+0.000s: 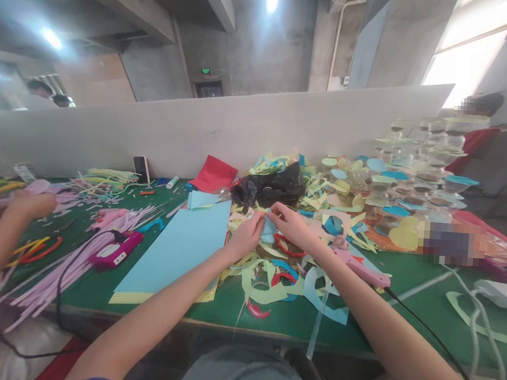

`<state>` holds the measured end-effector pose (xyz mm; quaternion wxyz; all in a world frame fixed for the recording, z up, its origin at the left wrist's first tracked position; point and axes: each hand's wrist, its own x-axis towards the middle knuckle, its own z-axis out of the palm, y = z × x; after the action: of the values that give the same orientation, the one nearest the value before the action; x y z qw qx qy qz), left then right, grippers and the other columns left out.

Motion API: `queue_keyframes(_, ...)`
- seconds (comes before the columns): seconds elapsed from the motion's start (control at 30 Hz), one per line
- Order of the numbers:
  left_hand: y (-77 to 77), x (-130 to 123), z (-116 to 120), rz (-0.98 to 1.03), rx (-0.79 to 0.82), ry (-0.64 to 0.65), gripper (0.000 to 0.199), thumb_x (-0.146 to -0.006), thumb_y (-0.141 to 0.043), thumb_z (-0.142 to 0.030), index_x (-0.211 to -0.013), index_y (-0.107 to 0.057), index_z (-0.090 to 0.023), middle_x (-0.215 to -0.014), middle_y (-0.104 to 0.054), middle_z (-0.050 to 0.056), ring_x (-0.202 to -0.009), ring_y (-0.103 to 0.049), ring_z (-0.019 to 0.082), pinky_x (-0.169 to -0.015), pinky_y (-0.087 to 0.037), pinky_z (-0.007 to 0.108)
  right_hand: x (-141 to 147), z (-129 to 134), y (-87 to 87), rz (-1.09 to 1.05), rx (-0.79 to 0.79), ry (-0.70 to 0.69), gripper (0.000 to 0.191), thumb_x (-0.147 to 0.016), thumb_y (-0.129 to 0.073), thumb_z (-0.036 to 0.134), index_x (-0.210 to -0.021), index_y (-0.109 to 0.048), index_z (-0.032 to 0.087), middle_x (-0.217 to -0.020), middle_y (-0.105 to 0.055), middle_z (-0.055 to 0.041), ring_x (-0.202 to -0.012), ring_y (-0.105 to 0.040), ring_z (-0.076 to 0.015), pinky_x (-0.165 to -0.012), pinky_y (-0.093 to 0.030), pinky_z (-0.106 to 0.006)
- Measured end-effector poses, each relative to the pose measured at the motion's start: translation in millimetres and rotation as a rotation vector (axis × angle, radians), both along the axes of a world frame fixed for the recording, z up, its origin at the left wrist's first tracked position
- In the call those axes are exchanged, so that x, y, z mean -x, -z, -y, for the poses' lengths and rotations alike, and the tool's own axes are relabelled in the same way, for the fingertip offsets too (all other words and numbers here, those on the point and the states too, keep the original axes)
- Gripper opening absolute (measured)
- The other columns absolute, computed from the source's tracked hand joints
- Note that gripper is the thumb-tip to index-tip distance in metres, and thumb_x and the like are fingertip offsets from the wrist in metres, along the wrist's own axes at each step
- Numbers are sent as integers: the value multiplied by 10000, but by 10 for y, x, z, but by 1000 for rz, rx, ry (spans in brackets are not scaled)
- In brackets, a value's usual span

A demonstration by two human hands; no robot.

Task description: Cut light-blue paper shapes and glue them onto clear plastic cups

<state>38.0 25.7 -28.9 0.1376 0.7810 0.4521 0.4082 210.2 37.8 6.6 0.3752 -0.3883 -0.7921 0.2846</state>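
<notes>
Over a heap of cut paper, my left hand (247, 236) and my right hand (292, 223) meet, fingertips pinched together on a small piece of light blue paper (268, 230). Its exact shape is partly covered by my fingers. Just below my right hand lies a red ring-shaped handle (290, 250), perhaps of scissors. Green and blue paper offcuts (256, 280) with round holes are spread in front of my hands. Left of my left forearm rests a stack of light blue sheets (181, 237) with yellow paper beneath. A pink glue gun (361, 267) lies beside my right forearm.
A black plastic bag (271, 186) sits behind my hands. Stacked clear containers with paper discs (427, 185) stand back right. Left are lilac strips (79, 259), a magenta power block (117, 249) with a black cord, and another person's hand (31, 203). A white partition (175, 129) edges the table.
</notes>
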Motion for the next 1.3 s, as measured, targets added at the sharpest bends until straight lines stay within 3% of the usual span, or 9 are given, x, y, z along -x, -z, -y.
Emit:
queue_keyframes(0.3, -35, -6, 21, -42, 40, -11, 256, -985, -306, -386, -997, -494, -213, -732, -505, -14, -691, -507, 155, -637, -338, 268, -12, -9, -42, -87, 61, -18, 210, -873, -476, 406, -783, -476, 217, -728, -504, 37, -619, -413, -122, -573, -332, -245)
queue_keyframes(0.53, -33, 10, -15, -31, 120, -22, 316, -954, -374, -438, -734, -393, -211, -600, -369, -51, -567, -395, 125, -572, -272, 262, -65, -146, 12, -203, 71, 5, 266, -861, -488, 472, -774, -469, 221, -692, -456, 39, -621, -405, -128, -565, -332, -252)
queue_keyframes(0.7, -57, -3, -11, 11, 187, 47, 319, -947, -391, -429, -714, -369, -212, -576, -403, -55, -543, -391, 118, -571, -286, 262, -131, -193, 1, -197, 39, 37, 284, -867, -489, 489, -781, -497, 219, -703, -466, 29, -628, -401, -133, -572, -329, -263)
queue_keyframes(0.9, -24, -16, -16, 131, 208, 52, 329, -940, -402, -454, -717, -375, -214, -556, -420, -61, -522, -412, 112, -552, -310, 254, -130, -172, -4, -150, 57, 18, 316, -865, -491, 530, -803, -503, 221, -716, -485, 22, -621, -420, -134, -563, -333, -265)
queue_keyframes(1.07, -17, -31, -12, 293, 273, 81, 357, -928, -411, -511, -729, -350, -222, -485, -349, -90, -436, -364, 94, -481, -282, 236, -114, -140, 1, -28, 149, -87, 375, -809, -559, 573, -747, -513, 205, -670, -485, 33, -602, -412, -126, -563, -333, -264)
queue_keyframes(1.3, -27, -100, 6, 374, 278, 110, 346, -926, -427, -507, -742, -352, -224, -434, -342, -105, -385, -347, 85, -448, -262, 224, -100, -156, -11, -112, 175, -117, 381, -785, -581, 547, -695, -532, 180, -654, -530, 13, -625, -468, -139, -588, -360, -270)
